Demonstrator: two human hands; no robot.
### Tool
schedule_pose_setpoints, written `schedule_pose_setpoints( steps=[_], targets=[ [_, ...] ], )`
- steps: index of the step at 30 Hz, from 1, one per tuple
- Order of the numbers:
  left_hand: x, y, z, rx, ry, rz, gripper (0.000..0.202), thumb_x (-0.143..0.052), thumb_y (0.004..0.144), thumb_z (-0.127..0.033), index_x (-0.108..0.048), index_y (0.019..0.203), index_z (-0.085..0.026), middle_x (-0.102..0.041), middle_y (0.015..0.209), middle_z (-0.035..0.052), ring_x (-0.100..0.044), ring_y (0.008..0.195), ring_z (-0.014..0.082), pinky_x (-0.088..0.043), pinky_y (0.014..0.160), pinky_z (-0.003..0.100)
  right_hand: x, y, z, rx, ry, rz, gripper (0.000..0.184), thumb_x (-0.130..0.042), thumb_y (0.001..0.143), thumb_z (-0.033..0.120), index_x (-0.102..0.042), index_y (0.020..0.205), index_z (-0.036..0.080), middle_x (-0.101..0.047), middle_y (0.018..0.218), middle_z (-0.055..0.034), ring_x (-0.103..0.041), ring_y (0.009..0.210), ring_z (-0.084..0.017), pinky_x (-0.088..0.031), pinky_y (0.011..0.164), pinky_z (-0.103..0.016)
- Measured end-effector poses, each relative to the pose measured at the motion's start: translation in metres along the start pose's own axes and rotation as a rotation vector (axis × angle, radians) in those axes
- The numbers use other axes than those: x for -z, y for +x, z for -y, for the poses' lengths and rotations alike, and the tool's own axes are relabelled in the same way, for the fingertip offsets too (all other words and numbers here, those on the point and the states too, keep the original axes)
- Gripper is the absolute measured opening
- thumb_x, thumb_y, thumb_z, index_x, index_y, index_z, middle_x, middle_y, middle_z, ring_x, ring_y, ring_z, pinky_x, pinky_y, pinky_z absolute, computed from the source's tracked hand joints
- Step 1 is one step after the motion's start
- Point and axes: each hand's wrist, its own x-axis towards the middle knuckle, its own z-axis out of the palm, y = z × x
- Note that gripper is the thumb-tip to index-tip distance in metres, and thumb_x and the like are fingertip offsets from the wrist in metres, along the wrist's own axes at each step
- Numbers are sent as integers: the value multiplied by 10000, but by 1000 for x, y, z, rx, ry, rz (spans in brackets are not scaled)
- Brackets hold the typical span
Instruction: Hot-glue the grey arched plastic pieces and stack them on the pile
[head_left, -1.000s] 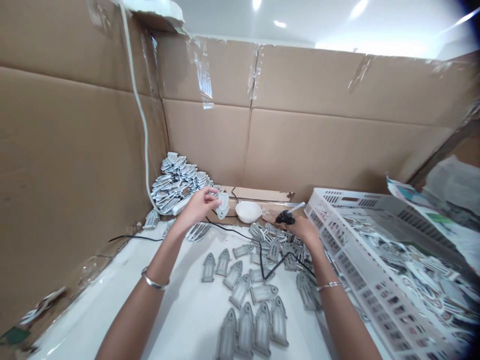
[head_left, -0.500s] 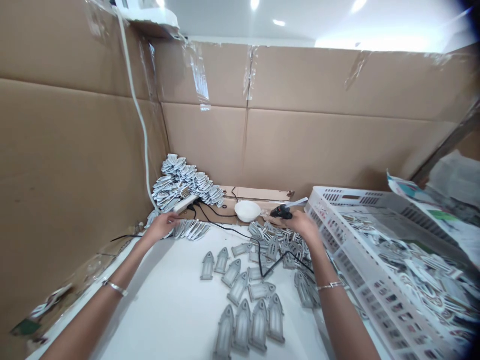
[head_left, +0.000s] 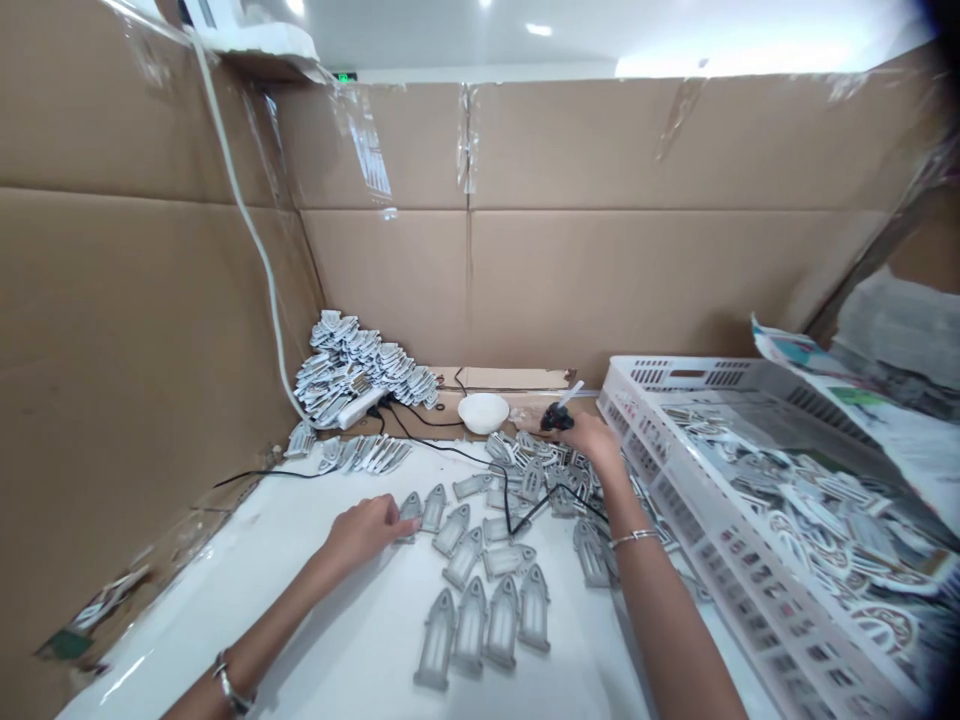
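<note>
My left hand is at the left end of the loose grey pieces, its fingers curled and its thumb and fingertips closed on a grey lantern-shaped piece that lies on the white tabletop. Part of that piece is hidden by the fingers. At the back right, my right hand grips a black glue gun, with a whitish glue stick poking up from it. Several more lantern-shaped pieces lie face up between the hands, and a heap of them sits below the glue gun.
A white bowl stands at the back by a white power strip. Stacked pieces fill the left corner. A black cable crosses the table. On the right is a white plastic crate of parts. Cardboard walls enclose the table.
My left hand has come from beside the power strip toward me and right, onto the leftmost loose grey piece. My right hand still holds the glue gun at the back. The view has shifted slightly.
</note>
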Motion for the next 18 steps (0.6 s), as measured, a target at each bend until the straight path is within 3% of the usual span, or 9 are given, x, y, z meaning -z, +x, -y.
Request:
schedule_pose_setpoints(
  steps=[6,11,14,18],
  targets=[
    [-1,18,18,12,-115,50,376,-682,611,-560,-631,743,-212,-721,814,41,-659,826,273,-366,617,286,20,-10,0,-10,49,-18,410,-596,799,343,-721,1133,142,-706,1167,-213,-664,1092,-348,-500,865,-392],
    [10,31,32,-63,-271,155,355,-716,545,-482,-521,626,-196,-587,582,-25,-597,610,195,-380,552,265,35,-23,14,151,185,-36,362,-623,796,459,-741,1065,246,-745,1094,-104,-684,1024,-279,-492,808,-305],
    [37,35,11,-146,-450,92,445,-730,568,-547,-463,659,-203,-537,564,-51,-539,485,139,-374,485,250,40,-33,32,241,253,-38,386,-592,817,527,-734,1031,239,-753,1033,-80,-688,951,-263,-485,767,-300],
    [88,31,-47,-316,-886,-60,530,-757,636,-587,-477,887,-213,-591,631,-54,-636,550,160,-463,493,242,49,-60,56,459,587,-188,357,-599,831,513,-693,1009,217,-734,1004,-52,-659,909,-232,-471,771,-306]
  ],
)
